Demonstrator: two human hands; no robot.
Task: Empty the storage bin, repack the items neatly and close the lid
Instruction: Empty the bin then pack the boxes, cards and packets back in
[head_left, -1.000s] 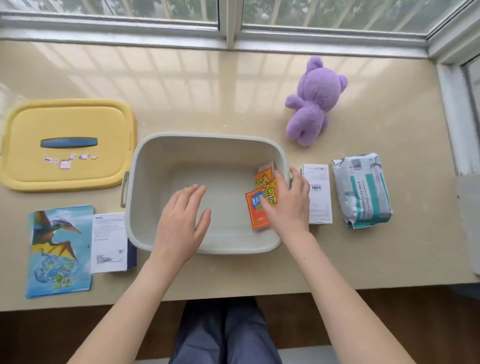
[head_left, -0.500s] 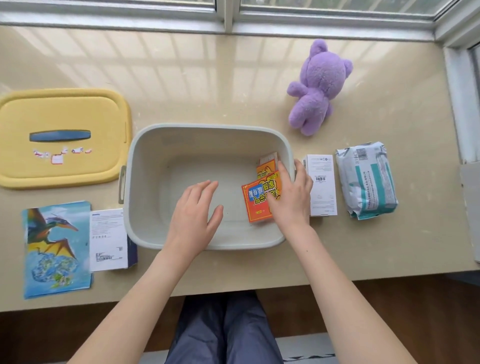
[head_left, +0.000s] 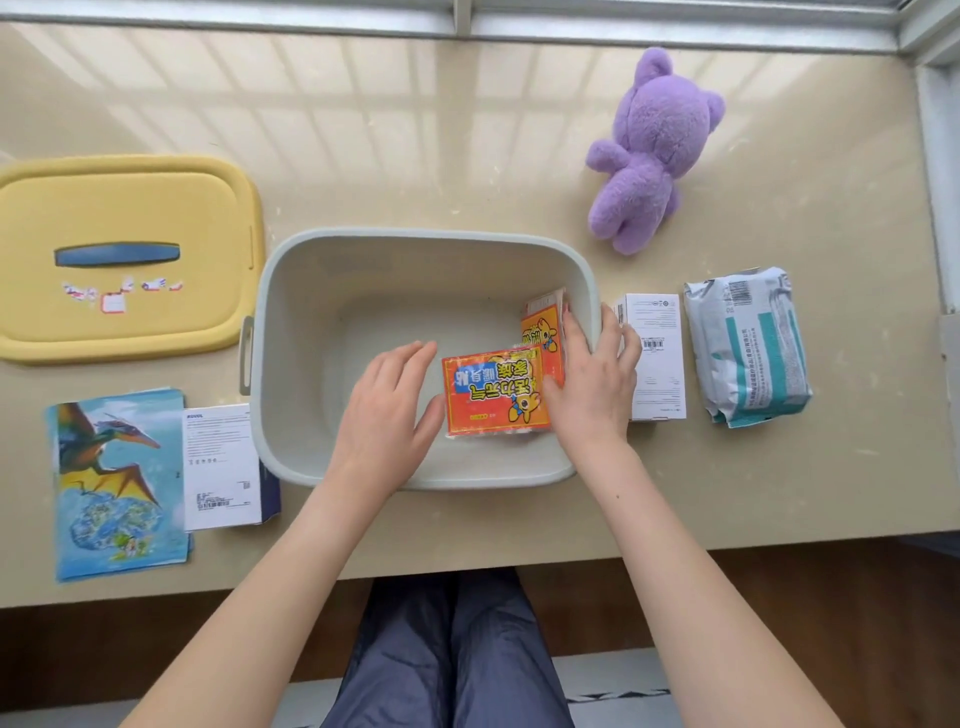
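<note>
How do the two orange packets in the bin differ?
The nearer orange packet lies face up on the floor of the storage bin, its print showing. The farther orange packet stands on edge against the bin's right wall, partly hidden by the right hand. Both carry the same cartoon print.

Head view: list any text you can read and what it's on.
"活力元气", "家族", "暖身贴": flat orange pack, upside down to the camera; my reading is unsure.
Left white box: short heading, fine print, barcode, all too blurred.
Right white box: fine print, barcode, too small.
Wrapped pack: barcode, vertical print, too small.
Yellow lid: stickers, unreadable.
</note>
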